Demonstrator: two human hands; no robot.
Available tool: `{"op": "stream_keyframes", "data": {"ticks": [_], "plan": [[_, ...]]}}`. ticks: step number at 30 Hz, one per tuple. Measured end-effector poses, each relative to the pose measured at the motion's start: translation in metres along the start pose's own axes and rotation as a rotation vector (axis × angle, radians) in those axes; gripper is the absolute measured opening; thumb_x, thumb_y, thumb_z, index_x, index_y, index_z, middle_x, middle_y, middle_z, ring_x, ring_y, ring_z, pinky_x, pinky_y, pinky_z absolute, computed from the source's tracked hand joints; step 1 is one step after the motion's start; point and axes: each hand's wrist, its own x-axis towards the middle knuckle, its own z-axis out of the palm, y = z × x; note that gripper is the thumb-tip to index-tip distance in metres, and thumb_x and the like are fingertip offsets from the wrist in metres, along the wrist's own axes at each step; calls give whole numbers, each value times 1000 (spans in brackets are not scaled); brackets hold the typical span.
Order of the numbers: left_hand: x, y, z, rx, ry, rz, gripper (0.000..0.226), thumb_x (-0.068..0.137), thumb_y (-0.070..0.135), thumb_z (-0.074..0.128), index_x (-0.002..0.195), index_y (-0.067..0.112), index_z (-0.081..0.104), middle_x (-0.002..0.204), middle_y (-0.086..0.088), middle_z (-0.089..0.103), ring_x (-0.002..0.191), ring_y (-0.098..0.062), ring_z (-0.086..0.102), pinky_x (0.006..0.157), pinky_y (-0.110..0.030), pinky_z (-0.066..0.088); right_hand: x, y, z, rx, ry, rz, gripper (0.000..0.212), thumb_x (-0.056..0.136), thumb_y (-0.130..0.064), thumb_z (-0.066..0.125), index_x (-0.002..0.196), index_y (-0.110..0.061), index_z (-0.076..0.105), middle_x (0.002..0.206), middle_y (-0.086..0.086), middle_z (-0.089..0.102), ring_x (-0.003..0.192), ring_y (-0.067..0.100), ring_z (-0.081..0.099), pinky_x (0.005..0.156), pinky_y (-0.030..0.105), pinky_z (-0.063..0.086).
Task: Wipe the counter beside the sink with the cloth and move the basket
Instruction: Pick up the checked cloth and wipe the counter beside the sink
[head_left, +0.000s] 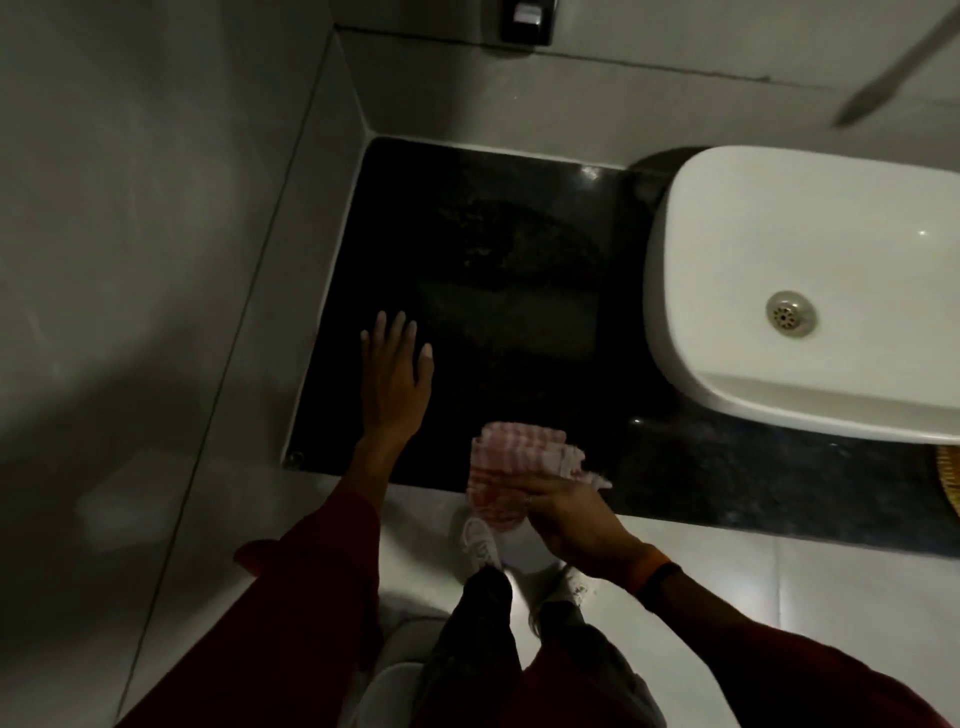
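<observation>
A black stone counter (493, 249) lies left of a white basin sink (789, 249). My right hand (571, 525) grips a red-and-white checked cloth (514, 467) at the counter's front edge, with part of the cloth hanging past the edge. My left hand (397, 374) rests flat on the counter's left side, fingers spread, holding nothing. A sliver of a woven basket (949, 478) shows at the right edge, on the counter in front of the sink.
Grey tiled walls close in the counter at the left and back. A faucet spout (893, 78) reaches in from the upper right. A dark fixture (527, 21) sits on the back wall. Below are pale floor tiles and my shoes.
</observation>
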Motion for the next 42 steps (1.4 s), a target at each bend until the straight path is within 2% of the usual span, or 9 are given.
{"op": "stream_keyframes", "data": {"ticks": [4,6,11,16,22,26,33,39,42], "plan": [[9,8,8,27,-9,82,50,108,30,35,151,5,39,165,-10,28,157,-26,12,129,-49,3,23,-7,-55,592,64,247,45,90,12,57,107,-23,80,110,-9,79,105,9,73,94,34,59],[14,10,10,30,21,97,49,107,29,38,148,3,44,162,-13,34,155,-30,19,128,-52,9,48,-7,-85,759,116,274,51,82,15,53,92,-26,81,97,4,80,91,25,74,85,45,59],[29,5,16,109,87,175,48,104,28,46,145,3,48,158,-17,40,151,-36,29,124,-60,19,93,14,-118,-88,314,89,50,72,-12,73,121,-20,75,144,5,63,132,31,59,109,51,46],[30,-5,34,307,15,196,59,106,42,30,158,14,24,167,-12,20,156,-30,14,125,-56,16,104,19,-41,-438,121,233,69,99,-51,23,161,-20,27,172,11,15,159,32,13,128,58,14],[33,-10,44,403,13,188,63,104,46,22,160,18,12,170,-9,11,158,-28,6,126,-56,14,158,50,-49,-463,259,212,61,106,-46,31,162,-25,21,173,8,13,160,29,9,127,52,2],[35,-10,46,407,14,188,63,105,47,22,160,18,11,170,-8,10,158,-28,4,126,-56,14,225,73,-96,-457,298,215,59,107,-43,35,162,-24,23,172,8,16,160,31,12,127,52,7],[34,-11,43,418,32,209,62,104,45,24,159,19,15,169,-7,14,158,-27,7,126,-54,15,277,94,-142,-486,216,219,64,106,-50,34,163,-24,19,174,9,8,161,30,5,129,56,4],[31,-4,35,399,-23,167,66,104,46,24,160,12,10,169,-9,12,158,-27,8,127,-53,14,172,50,-91,-336,494,150,71,100,-54,46,158,-15,33,169,15,25,159,34,17,129,58,13],[17,7,27,311,-14,169,67,103,44,28,157,5,21,167,-12,21,156,-28,15,126,-53,18,71,46,-38,-307,551,227,70,99,-54,48,157,-16,36,170,13,24,159,31,16,127,58,17]]}}
